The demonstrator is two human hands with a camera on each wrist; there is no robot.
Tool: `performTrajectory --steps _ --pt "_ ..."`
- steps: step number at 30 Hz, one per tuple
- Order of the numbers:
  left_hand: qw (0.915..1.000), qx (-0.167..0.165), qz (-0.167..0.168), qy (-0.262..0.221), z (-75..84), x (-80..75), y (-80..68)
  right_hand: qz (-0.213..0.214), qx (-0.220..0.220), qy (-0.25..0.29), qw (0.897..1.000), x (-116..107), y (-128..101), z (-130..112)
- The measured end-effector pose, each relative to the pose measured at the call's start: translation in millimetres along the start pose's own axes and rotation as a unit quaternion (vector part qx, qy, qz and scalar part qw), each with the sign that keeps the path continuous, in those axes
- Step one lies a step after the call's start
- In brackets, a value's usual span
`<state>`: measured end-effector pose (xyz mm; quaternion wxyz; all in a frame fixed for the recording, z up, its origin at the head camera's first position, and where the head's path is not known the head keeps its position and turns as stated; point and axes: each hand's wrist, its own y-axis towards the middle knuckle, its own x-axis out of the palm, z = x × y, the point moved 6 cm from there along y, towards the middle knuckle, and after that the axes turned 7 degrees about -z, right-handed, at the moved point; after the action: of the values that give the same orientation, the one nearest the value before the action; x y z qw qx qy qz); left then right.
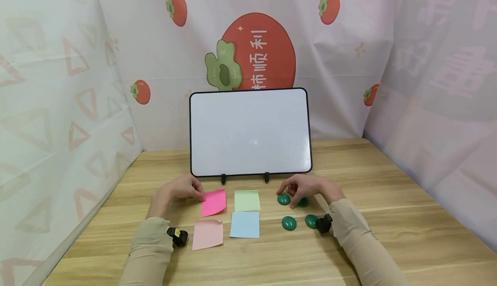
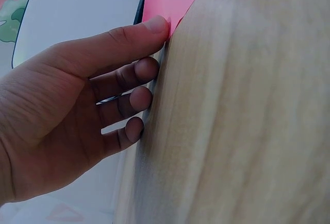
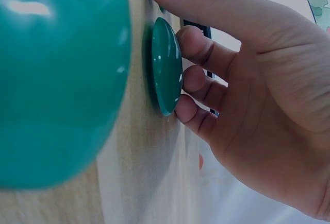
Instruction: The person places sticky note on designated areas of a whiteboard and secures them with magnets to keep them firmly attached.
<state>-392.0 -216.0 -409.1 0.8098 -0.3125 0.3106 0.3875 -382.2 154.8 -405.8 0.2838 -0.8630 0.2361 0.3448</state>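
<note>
My left hand (image 1: 182, 190) pinches the upper left corner of a hot pink sticky note (image 1: 214, 203) between thumb and index finger; the left wrist view shows the thumb (image 2: 157, 26) on that corner. A light pink note (image 1: 208, 235), a pale green note (image 1: 246, 201) and a light blue note (image 1: 245, 225) lie beside it. On the right, my right hand (image 1: 304, 187) holds a glossy round green magnet (image 1: 284, 199) between thumb and index finger. Its other fingers hang over a second green magnet (image 3: 166, 67), partly hidden by the hand in the head view.
Nearer my body lie two more green magnets, one on the left (image 1: 289, 223) and one by the right wrist camera (image 1: 311, 221). A black-framed whiteboard (image 1: 250, 133) stands upright behind the hands on small black feet (image 1: 223, 179). Printed cloth (image 1: 341, 66) hangs around the wooden table (image 1: 264, 264).
</note>
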Motion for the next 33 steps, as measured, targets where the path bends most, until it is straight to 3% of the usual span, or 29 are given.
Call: performTrajectory --steps 17,23,33 --pt "1.0000 -0.007 0.004 0.000 -8.8 -3.7 -12.7 0.017 0.002 -0.002 1.000 -1 10 -10" --pt "1.0000 0.008 -0.003 -0.004 -4.2 -0.4 -8.6 0.028 0.009 -0.006 1.000 1 6 -7" --pt "1.0000 -0.003 -0.006 -0.008 -0.4 -0.4 -1.8 0.039 0.009 -0.005 0.999 1 1 -3"
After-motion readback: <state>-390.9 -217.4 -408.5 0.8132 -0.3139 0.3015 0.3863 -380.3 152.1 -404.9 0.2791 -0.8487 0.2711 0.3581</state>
